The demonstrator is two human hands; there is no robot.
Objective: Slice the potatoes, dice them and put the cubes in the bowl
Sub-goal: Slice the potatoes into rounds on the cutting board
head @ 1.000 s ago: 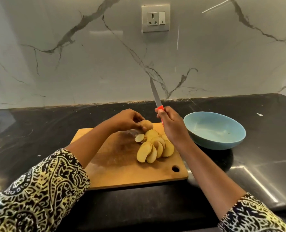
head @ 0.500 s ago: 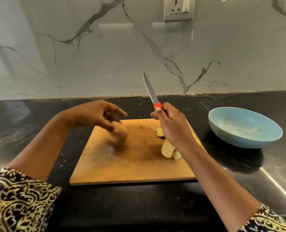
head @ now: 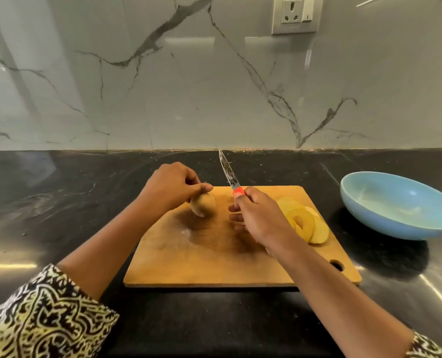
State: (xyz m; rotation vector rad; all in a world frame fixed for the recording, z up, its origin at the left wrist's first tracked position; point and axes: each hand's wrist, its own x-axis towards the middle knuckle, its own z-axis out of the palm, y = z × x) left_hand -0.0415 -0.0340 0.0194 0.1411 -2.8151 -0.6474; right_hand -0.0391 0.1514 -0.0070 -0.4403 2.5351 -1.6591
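Head view. Over the last second the left grip (head: 172,186) has carried the unsliced potato (head: 203,205) away from the stack of potato slices (head: 305,223), which it was touching, to the bare middle of the cutting board (head: 201,267). The slices now lie at the board's right side, partly hidden behind the right grip (head: 260,215). We read this as the start of another round of slicing. No dicing has begun, and we see no cubes in the blue bowl (head: 395,223), which stands on the black surface (head: 59,202) just off the board's right edge.

The left grip is curled over the potato from above, with the thumb stretched across its top and the fingers behind. The potato's lower end rests on the board towards its far edge, left of centre. The right grip is wrapped round the orange handle of the knife (head: 229,174) and stands above the board's centre. The blade is clear of the wood and points up and away towards the far edge.

The potato lies just left of the knife hand, near it but not touching. We judge that the blade must swing down and leftwards before it meets the potato.
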